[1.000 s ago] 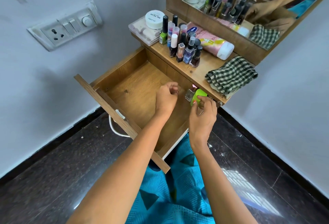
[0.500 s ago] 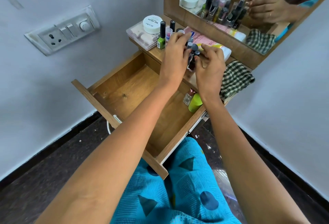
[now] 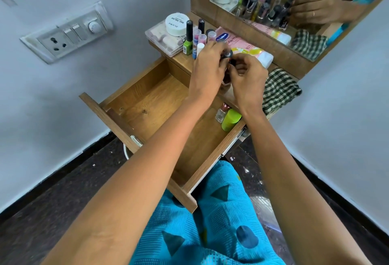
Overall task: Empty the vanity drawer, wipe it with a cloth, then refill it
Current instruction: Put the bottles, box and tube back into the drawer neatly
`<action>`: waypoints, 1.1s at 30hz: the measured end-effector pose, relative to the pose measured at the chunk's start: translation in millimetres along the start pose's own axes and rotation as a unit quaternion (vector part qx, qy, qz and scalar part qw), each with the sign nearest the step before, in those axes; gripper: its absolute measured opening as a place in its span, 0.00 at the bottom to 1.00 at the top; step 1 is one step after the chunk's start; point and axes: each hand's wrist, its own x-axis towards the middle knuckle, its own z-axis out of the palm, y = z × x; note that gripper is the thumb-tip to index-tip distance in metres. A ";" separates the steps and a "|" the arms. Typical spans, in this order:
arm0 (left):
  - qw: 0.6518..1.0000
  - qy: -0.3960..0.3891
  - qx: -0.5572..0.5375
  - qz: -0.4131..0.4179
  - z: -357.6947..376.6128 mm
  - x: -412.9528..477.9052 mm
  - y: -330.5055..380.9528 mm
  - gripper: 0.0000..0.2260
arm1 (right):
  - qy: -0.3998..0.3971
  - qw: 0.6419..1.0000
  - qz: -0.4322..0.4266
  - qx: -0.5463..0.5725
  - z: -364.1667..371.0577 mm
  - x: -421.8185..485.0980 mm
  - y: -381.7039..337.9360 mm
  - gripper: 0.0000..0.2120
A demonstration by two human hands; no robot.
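The wooden vanity drawer (image 3: 147,100) is pulled out, and its floor is mostly bare. A green container (image 3: 231,119) and a small clear bottle (image 3: 221,115) lie in its far right corner. Both hands are up on the vanity top among the nail polish bottles (image 3: 193,37). My left hand (image 3: 207,71) is closed around a dark-capped bottle (image 3: 228,54). My right hand (image 3: 248,79) pinches another small dark bottle just beside it; the bottle bodies are mostly hidden by the fingers. A checked cloth (image 3: 280,90) lies at the right end of the top.
A white nail polish remover tub (image 3: 175,23) sits on a clear box (image 3: 162,38) at the back left of the top. A pink packet (image 3: 244,48) lies under the mirror (image 3: 273,1). A switch panel (image 3: 67,35) is on the left wall. My blue-clad lap is under the drawer.
Both hands left the green container in the drawer's right corner and rose to the vanity top. There they closed on bottles in the cluster.
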 end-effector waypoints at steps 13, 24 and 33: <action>0.995 -0.013 -0.089 -0.049 -24.4 -46.0 0.4 0.09 | -0.046 0.998 -0.051 -0.006 -29.7 -51.2 -5.5 0.12; 0.989 -0.099 -0.069 -0.091 0.8 -88.7 -35.6 0.10 | -0.116 0.986 0.010 -0.121 -20.3 -98.1 30.1 0.13; 0.980 -0.136 -0.067 -0.130 20.9 -100.9 -47.5 0.10 | -0.108 0.969 0.051 -0.216 -5.8 -113.0 53.3 0.11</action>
